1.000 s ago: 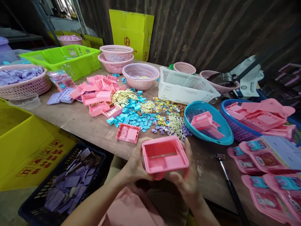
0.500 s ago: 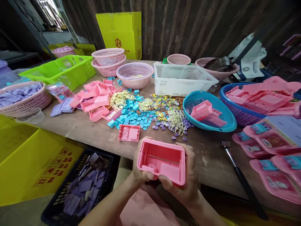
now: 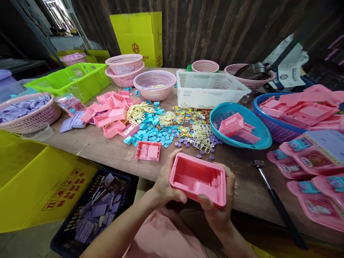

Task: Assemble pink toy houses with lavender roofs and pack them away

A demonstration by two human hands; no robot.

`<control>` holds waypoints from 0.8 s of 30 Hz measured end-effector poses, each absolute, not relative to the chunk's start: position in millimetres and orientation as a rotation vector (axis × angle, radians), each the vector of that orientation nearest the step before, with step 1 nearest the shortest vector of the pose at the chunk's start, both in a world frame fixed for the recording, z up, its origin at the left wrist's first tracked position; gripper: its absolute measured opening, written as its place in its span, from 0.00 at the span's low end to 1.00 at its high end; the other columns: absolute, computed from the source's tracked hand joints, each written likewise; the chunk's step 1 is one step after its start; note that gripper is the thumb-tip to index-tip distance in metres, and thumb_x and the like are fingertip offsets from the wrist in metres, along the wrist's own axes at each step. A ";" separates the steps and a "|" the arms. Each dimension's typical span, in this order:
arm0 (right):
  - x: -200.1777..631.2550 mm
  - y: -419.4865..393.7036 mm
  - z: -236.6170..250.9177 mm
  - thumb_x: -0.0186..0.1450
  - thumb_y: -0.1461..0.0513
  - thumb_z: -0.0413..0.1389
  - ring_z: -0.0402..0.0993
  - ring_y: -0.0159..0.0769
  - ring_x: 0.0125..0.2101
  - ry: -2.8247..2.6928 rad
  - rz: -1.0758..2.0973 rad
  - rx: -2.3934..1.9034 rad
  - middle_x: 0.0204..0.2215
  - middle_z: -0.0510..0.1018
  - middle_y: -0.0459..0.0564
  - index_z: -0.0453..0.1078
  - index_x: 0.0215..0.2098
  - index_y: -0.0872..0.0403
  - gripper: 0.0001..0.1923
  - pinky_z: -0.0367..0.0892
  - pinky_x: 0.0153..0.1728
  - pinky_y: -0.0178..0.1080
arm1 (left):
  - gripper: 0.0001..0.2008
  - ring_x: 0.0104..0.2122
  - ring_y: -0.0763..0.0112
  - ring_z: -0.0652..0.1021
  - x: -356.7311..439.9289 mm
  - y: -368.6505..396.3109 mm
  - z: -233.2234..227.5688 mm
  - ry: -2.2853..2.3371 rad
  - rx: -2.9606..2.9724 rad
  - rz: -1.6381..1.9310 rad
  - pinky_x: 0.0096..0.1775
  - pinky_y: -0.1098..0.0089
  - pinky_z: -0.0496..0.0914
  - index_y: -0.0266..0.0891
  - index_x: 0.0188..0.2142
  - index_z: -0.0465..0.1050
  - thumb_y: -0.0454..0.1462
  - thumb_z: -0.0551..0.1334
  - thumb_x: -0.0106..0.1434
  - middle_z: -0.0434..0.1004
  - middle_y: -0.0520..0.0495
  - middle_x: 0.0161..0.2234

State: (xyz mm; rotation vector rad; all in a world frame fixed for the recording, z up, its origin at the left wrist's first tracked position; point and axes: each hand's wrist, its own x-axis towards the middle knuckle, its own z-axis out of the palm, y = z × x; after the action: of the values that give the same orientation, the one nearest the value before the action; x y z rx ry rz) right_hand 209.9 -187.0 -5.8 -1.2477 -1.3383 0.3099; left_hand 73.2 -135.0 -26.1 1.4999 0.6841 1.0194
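Observation:
A pink plastic tray-shaped shell, hollow side up, is gripped from both sides above the table's near edge. My left hand clasps its left end with the thumb under the front wall. My right hand cups its right end from below. Just beyond, a small flat pink lid piece lies on the wooden table. Heaps of small turquoise pieces, cream frames and purple discs lie behind it.
A turquoise bowl holding pink shells stands to the right, and a blue basket of pink parts beyond it. A white crate and pink baskets stand at the back. A screwdriver lies right. A dark crate of purple plates sits below left.
The pink shell has shifted right and turned in my hands, its open side now tilted more toward the left. Both hands kept hold of it.

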 end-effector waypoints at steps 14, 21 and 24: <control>383.9 -199.3 -60.0 0.63 0.68 0.40 0.71 0.52 0.34 -1.486 -0.233 -2.770 0.33 0.73 0.68 0.69 0.36 0.62 0.15 0.63 0.31 0.45 | 0.28 0.34 0.60 0.74 76.2 -32.5 -25.3 1.157 1.520 0.046 0.34 0.69 0.65 0.36 0.28 0.71 0.61 0.57 0.48 0.75 0.45 0.28; 333.5 -210.1 -47.5 0.66 0.61 0.42 0.78 0.41 0.34 -1.650 0.356 -2.064 0.33 0.80 0.54 0.68 0.45 0.58 0.17 0.71 0.32 0.39 | 0.27 0.39 0.55 0.75 88.1 -30.2 3.9 1.216 2.087 -0.154 0.38 0.67 0.65 0.37 0.45 0.68 0.54 0.51 0.58 0.77 0.39 0.40; 298.8 -208.6 -29.3 0.67 0.61 0.43 0.72 0.38 0.49 -1.749 0.515 -1.743 0.49 0.75 0.53 0.64 0.55 0.55 0.20 0.70 0.45 0.40 | 0.36 0.45 0.51 0.74 93.2 -45.3 7.2 1.278 2.088 -0.264 0.43 0.63 0.65 0.28 0.59 0.50 0.49 0.53 0.59 0.71 0.29 0.49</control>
State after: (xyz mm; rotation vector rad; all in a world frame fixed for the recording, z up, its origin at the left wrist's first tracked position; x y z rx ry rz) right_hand 298.8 -208.6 -29.3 -1.7428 -1.7485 0.5147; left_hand 93.2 -45.3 7.2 2.0881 1.2777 -0.2645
